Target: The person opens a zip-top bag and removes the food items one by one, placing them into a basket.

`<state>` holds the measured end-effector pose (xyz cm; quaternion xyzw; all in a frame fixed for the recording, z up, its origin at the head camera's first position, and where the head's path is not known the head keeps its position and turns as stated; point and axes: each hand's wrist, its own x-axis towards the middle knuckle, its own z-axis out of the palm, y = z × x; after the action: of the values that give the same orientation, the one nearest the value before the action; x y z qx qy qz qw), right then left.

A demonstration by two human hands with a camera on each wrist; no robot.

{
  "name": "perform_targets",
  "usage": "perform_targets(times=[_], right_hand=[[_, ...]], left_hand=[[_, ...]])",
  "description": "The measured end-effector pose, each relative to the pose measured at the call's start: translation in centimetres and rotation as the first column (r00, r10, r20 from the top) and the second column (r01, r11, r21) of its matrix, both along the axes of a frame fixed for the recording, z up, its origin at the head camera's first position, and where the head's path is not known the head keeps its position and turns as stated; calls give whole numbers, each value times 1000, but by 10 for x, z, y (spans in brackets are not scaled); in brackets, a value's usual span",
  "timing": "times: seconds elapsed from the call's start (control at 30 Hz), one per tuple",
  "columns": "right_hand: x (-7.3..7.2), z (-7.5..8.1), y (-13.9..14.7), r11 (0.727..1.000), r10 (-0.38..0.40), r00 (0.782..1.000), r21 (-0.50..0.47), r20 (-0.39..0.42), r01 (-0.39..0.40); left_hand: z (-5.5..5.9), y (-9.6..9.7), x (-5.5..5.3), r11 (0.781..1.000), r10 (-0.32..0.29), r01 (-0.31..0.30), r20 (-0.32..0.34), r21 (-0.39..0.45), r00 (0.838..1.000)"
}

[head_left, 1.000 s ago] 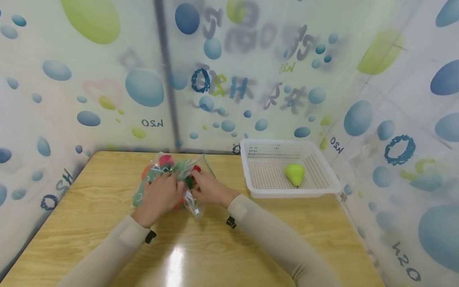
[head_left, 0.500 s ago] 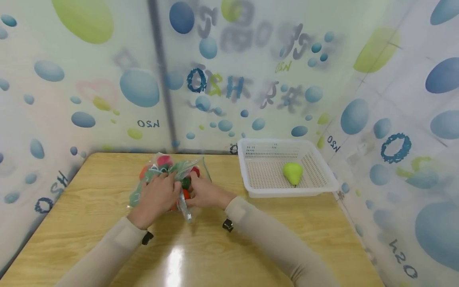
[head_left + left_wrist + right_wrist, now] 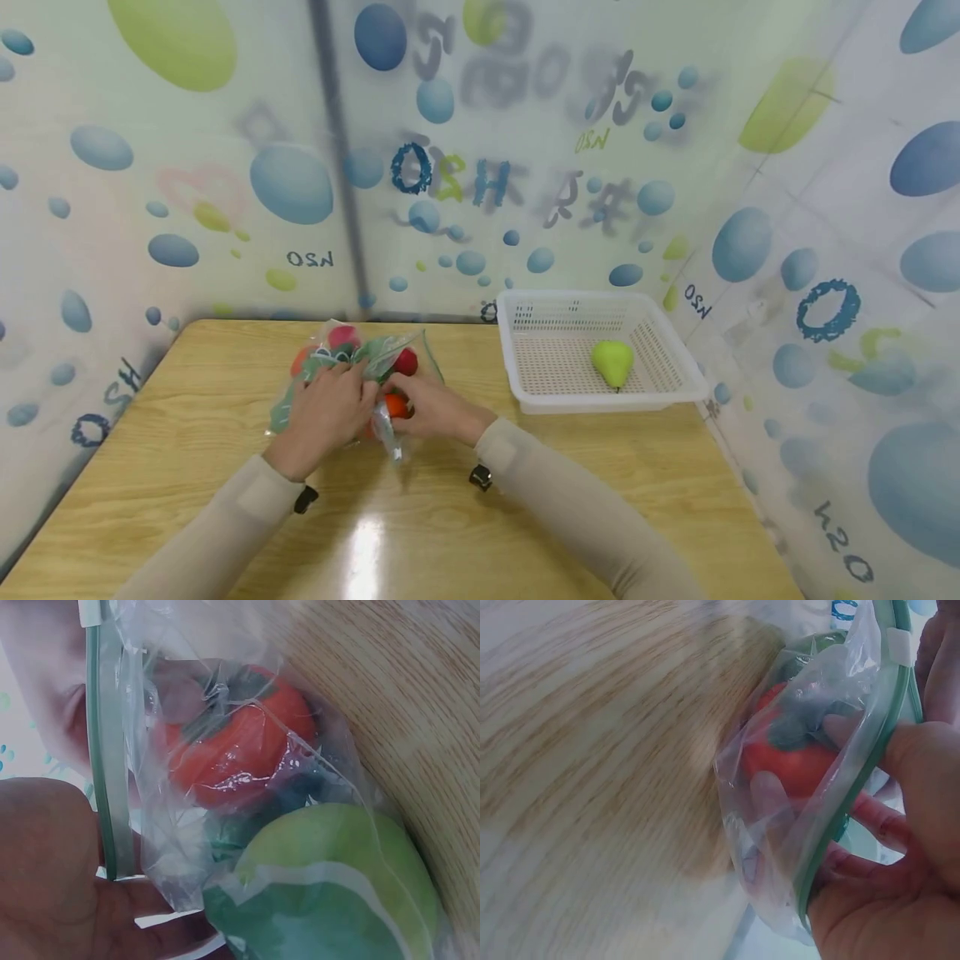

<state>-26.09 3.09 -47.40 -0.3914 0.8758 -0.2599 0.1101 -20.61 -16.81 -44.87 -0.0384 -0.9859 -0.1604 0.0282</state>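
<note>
A clear zip bag (image 3: 386, 350) with a green seal and several pieces of fruit lies on the table. My left hand (image 3: 333, 408) rests on the bag and pinches it near the mouth. My right hand (image 3: 431, 404) reaches inside through the mouth, thumb and fingers on either side of a red tomato (image 3: 791, 769) with a dark green leafy top. In the left wrist view that tomato (image 3: 240, 742) lies beside a pale green fruit (image 3: 337, 847), partly covered by the bag's green print. A dark red round fruit (image 3: 406, 362) shows beyond my right fingers.
A white slotted basket (image 3: 600, 402) stands at the back right of the wooden table (image 3: 420, 533), with a green pear (image 3: 613, 362) in it. Patterned curtain-like walls (image 3: 480, 233) rise behind the table and on both sides.
My right hand has shifted slightly inside the bag. The dark green thing by its fingertips is now hidden, and the tomato and dark red fruit show more. My left hand has stayed on the bag.
</note>
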Motion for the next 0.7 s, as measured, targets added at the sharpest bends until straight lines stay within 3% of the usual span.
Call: perform_targets(times=[0.23,0.53,0.7], right_hand=[[2,10,14,998,-49,998,28,-39,50],[4,29,35,995,-95,992,-29,-88,93],[4,39,46,989,-137,988,-68,-74,132]], left_hand=[[-1,-1,0,1000,3,-3,0,8,1000],[1,-1,2,1000,4,-4,-3,6,1000],[1,-1,2,1000,3,-3,-4,5,1000]])
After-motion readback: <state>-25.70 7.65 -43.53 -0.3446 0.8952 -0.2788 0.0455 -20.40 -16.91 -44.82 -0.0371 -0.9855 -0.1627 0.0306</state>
